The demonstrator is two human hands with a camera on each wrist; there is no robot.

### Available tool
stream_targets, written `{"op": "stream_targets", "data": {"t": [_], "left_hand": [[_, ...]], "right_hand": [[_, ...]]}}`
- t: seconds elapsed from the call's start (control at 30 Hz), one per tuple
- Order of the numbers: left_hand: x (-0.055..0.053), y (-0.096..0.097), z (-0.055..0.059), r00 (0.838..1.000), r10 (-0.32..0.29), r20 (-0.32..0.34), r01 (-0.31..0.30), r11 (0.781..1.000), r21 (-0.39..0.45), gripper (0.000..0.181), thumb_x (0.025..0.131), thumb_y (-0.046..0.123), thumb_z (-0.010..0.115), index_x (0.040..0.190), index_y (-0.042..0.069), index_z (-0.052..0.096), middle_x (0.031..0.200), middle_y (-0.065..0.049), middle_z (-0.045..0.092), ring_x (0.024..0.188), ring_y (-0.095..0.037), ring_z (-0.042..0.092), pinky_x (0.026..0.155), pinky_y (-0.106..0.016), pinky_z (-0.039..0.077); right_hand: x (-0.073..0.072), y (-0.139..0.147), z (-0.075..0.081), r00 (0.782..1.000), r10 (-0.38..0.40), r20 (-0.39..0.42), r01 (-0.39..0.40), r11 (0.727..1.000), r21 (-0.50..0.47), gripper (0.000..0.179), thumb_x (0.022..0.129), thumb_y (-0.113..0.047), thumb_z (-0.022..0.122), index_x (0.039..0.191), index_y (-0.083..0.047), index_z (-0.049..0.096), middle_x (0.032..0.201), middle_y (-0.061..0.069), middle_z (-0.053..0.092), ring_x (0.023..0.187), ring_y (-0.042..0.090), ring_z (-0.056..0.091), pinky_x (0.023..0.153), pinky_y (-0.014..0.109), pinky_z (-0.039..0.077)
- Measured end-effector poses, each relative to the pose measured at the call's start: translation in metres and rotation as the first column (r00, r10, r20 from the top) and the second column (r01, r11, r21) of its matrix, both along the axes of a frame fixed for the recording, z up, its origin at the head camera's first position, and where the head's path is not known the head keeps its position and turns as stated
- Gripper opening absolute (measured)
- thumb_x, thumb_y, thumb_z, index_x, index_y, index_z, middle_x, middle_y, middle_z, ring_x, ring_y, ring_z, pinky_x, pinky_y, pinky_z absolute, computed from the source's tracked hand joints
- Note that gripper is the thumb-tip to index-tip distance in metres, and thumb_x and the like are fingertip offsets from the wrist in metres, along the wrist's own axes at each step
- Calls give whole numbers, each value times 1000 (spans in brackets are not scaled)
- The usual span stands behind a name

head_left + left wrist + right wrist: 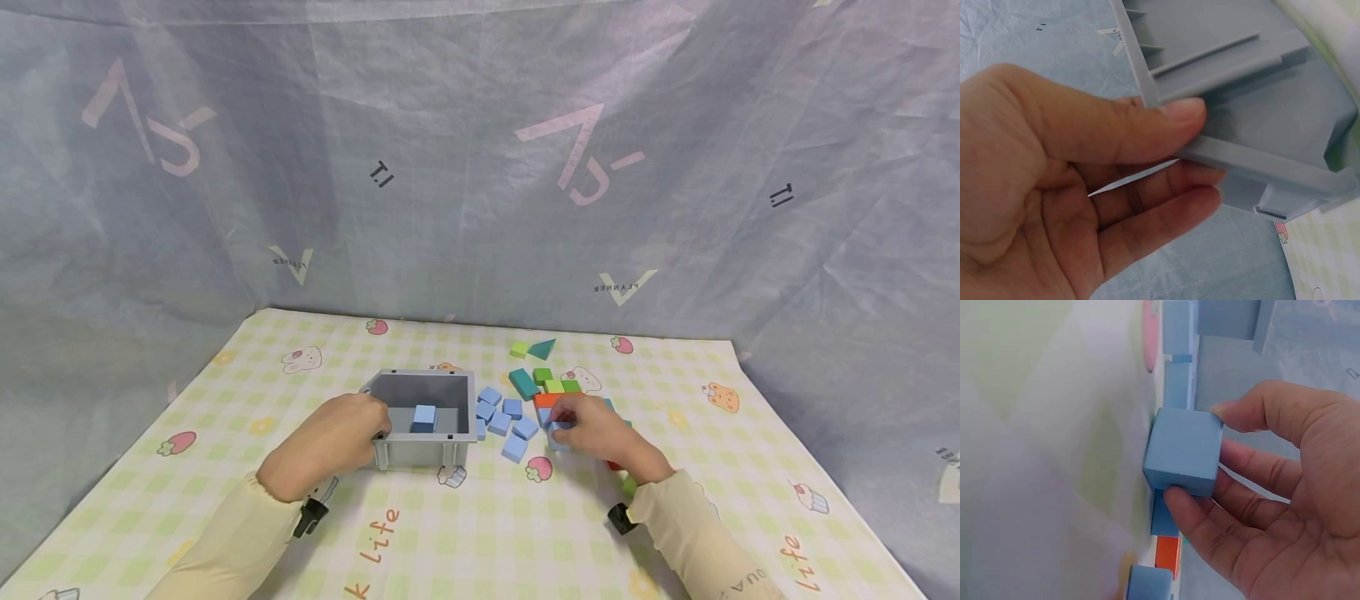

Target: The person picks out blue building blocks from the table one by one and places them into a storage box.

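Observation:
My left hand [337, 429] grips the left end of a grey plastic bin [420, 452], its thumb [1186, 111] on one side of the rim and curled fingers on the other. Inside the bin lies a blue block [424, 415]. On the right, my right hand [596, 427] pinches a blue cube [1185, 447] between thumb and fingers, low over the cloth. Several loose blue blocks [500, 423] are scattered between the bin and this hand. Part of an orange-red block [551, 401] shows just behind the fingers; other blocks are partly hidden under the hand.
Behind the right hand are green blocks [553, 386] and a teal block [523, 384]. Farther back, a teal triangular block [542, 349] lies beside a light green block [519, 349]. A checked cloth [465, 542] covers the table, and a grey curtain [465, 208] hangs behind it.

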State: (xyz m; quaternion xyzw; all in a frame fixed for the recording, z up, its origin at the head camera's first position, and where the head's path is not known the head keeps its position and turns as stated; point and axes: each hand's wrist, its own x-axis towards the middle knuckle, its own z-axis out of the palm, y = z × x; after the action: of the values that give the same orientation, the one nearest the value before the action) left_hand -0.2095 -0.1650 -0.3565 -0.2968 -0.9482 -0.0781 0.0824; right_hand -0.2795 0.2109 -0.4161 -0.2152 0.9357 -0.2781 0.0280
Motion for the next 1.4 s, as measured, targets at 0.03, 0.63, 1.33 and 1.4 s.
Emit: {"op": "stream_targets", "data": {"t": [0.03, 0.63, 1.33, 1.4], "left_hand": [[0, 0, 0, 1000, -1, -3, 1, 1000, -1, 50, 62, -20, 51, 60, 22, 23, 67, 8, 14, 60, -8, 14, 55, -26, 14], [1, -1, 1, 1000, -5, -8, 5, 1000, 11, 50, 61, -20, 49, 60, 22, 23, 67, 8, 15, 60, -8, 14, 55, -25, 15], [0, -1, 1, 1000, -12, 6, 12, 1000, 14, 52, 61, -22, 49, 62, 22, 21, 68, 8, 10, 60, -9, 10, 54, -25, 14], [0, -1, 0, 1000, -12, 12, 12, 1000, 15, 53, 61, -22, 49, 62, 22, 21, 67, 8, 10, 60, -9, 11, 54, -25, 15]], "right_hand": [[-1, 1, 0, 1000, -4, 3, 4, 1000, -2, 13, 83, -8, 72, 96, -10, 69, 90, -3, 65, 83, 15, 57, 79, 35, 50], [-4, 17, 18, 997, -80, -8, 80, 996, -49, 17, 87, -11, 71, 103, -6, 70, 93, 0, 67, 86, 16, 60, 79, 35, 52], [0, 0, 61, 980, -153, -124, 120, 963, -241, 23, 89, -22, 73, 109, -12, 68, 102, 2, 69, 102, 23, 64, 84, 42, 56], [-1, -12, 67, 983, -122, -135, 80, 958, -277, 24, 89, -21, 73, 110, -11, 67, 103, 3, 69, 102, 23, 64, 85, 42, 56]]}}
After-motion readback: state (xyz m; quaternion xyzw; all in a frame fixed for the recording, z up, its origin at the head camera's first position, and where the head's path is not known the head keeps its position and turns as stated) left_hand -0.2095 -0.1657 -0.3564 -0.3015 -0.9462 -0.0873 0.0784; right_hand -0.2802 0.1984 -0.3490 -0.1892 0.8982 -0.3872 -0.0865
